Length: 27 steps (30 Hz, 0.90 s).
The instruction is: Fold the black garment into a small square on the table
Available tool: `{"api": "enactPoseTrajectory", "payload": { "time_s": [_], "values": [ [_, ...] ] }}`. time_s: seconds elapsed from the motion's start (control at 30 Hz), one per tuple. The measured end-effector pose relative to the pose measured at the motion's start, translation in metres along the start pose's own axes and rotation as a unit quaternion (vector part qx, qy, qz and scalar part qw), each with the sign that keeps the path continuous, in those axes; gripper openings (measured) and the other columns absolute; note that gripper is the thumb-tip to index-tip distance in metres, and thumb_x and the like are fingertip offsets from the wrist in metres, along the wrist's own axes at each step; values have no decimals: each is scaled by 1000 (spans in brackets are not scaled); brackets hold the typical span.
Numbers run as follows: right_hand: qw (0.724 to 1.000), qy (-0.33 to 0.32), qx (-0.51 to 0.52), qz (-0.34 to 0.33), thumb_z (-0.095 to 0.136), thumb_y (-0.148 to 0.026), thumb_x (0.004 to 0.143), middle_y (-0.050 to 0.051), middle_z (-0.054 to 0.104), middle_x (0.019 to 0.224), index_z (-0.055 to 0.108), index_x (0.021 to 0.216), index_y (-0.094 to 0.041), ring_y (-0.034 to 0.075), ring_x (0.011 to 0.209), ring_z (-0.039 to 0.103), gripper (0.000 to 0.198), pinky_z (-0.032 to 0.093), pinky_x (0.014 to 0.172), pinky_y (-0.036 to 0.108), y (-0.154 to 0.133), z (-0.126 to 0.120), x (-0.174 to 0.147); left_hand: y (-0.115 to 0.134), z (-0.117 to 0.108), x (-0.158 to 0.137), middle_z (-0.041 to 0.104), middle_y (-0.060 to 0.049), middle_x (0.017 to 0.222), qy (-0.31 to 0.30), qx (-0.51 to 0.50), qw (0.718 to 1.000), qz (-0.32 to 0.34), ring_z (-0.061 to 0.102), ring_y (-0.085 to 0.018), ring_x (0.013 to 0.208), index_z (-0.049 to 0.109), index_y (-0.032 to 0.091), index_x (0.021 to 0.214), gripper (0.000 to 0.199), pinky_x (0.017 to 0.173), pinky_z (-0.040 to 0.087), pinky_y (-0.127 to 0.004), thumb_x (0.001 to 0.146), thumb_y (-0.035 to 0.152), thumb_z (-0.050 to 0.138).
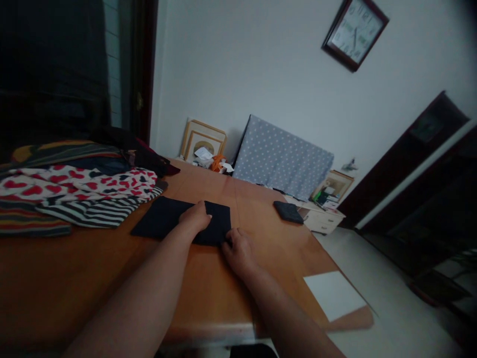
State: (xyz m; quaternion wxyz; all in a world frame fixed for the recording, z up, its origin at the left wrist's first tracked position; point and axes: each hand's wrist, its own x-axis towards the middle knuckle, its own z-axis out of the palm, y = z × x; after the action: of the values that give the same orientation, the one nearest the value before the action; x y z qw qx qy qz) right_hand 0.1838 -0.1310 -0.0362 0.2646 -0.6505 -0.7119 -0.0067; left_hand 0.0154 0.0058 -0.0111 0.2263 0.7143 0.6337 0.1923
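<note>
A dark navy folded garment [156,219] lies flat on the wooden table [276,253] in front of me; its exact kind does not show. My left hand [196,217] rests on top of it near the middle, with the fingers curled in against the fabric and partly hidden. At the near right corner of the garment, my right hand [240,248] pinches the edge between thumb and fingers.
Piled clothes [93,186] with hearts and stripes lie at the left. A small dark folded cloth [288,212] sits near the right edge, and a white sheet [334,295] at the near right. Behind stand picture frames [204,136] and a dotted cloth cover [281,156].
</note>
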Motion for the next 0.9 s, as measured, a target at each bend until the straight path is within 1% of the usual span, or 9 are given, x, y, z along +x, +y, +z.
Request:
{"api": "enactPoseTrajectory", "payload": {
  "time_s": [0.17, 0.33, 0.4, 0.53, 0.63, 0.7, 0.77, 0.83, 0.9],
  "values": [
    [1000, -12, 21, -16, 61, -20, 83, 5, 64, 102, 64, 103, -23, 21, 93, 59, 21, 43, 80, 31, 2, -3, -4, -8, 4, 8, 66, -21, 133, 12, 13, 1000, 9, 63, -33, 125, 56, 21, 133, 47, 95, 49, -38, 89, 33, 64],
    [997, -24, 66, -22, 60, -16, 80, 5, 65, 99, 68, 103, -23, 20, 92, 60, 26, 45, 81, 30, 12, -8, -6, -7, -2, 6, 67, -19, 134, -7, 17, 1000, -14, 63, -36, 123, 59, 25, 129, 45, 93, 50, -42, 87, 37, 66],
    [995, -5, 98, -3, 57, -17, 82, 4, 65, 96, 69, 98, -23, 20, 90, 61, 21, 45, 81, 30, 21, -9, -6, -6, -5, 4, 67, -17, 134, -4, 10, 1000, -21, 63, -38, 122, 61, 26, 127, 43, 92, 49, -45, 86, 40, 65],
    [985, 50, 150, 71, 52, -19, 85, 4, 66, 88, 66, 88, -22, 19, 85, 61, 14, 46, 78, 29, 40, -8, -3, -5, -11, 0, 68, -17, 132, 34, 4, 999, -31, 64, -38, 120, 62, 25, 124, 37, 93, 47, -47, 90, 37, 58],
    [980, 56, 162, 101, 52, -20, 85, 4, 66, 89, 66, 89, -22, 19, 85, 61, 15, 46, 78, 29, 46, -6, -3, -3, -14, -2, 69, -17, 129, 53, 7, 998, -38, 64, -38, 119, 63, 24, 121, 33, 92, 47, -47, 91, 32, 54],
    [981, 51, 162, 94, 54, -22, 86, 4, 66, 92, 68, 92, -22, 19, 86, 61, 16, 46, 78, 29, 43, -6, -3, -2, -15, -4, 68, -17, 130, 59, 7, 998, -38, 64, -37, 120, 63, 24, 121, 32, 92, 47, -47, 92, 33, 52],
    [983, 38, 165, 71, 55, -25, 89, 5, 66, 94, 71, 102, -22, 18, 84, 61, 21, 46, 77, 29, 38, -5, -5, -1, -15, -5, 67, -16, 133, 57, 10, 998, -36, 63, -37, 122, 62, 25, 123, 34, 93, 47, -47, 93, 38, 51],
    [986, 9, 160, 38, 57, -27, 90, 5, 64, 94, 74, 112, -24, 18, 83, 61, 27, 46, 76, 30, 32, -5, -6, 0, -15, -7, 66, -16, 135, 43, 20, 998, -34, 62, -38, 123, 61, 26, 126, 38, 95, 46, -48, 91, 40, 56],
    [990, -21, 137, 7, 60, -26, 89, 5, 63, 91, 75, 116, -25, 19, 86, 60, 31, 46, 79, 31, 29, -5, -7, 0, -15, -9, 67, -15, 134, 24, 33, 998, -37, 62, -38, 123, 59, 27, 128, 42, 97, 44, -50, 87, 36, 61]
  ]
}}
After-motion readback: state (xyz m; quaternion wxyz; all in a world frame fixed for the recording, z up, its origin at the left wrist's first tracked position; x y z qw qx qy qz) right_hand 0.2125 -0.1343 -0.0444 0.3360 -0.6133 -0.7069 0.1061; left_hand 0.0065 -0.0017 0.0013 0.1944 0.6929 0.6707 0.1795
